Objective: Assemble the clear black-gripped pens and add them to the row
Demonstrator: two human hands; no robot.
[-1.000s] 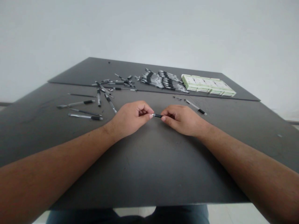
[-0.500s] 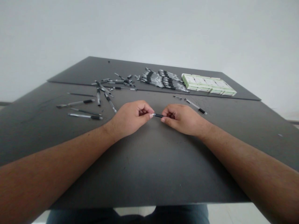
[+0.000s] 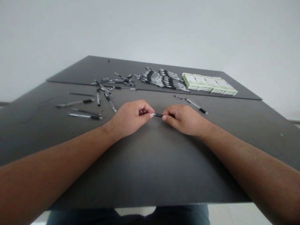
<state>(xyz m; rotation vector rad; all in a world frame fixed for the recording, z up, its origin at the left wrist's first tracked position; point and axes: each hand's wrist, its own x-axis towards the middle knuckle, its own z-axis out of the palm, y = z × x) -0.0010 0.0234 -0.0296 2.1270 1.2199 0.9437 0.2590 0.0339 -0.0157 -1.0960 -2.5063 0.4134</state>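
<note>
Between my two hands, over the middle of the dark table, is a pen with a black grip and a silvery tip. My left hand pinches the tip end between thumb and forefinger. The grip side sits in the curled fingers of my right hand, which hide the rest of the barrel. To the left of my left hand lie loose pens and thin refills, among them a clear pen with a black grip. Beyond my right hand rests another clear pen with small parts by it.
Neat stacks of pens lie at the back centre. Green and white boxes stand right of them. A heap of pen parts is spread at the back left. A raised board edge crosses the dark table.
Both hands keep nearly the same place and hold. Slightly less of the black grip shows between them, and the view has shifted a little.
</note>
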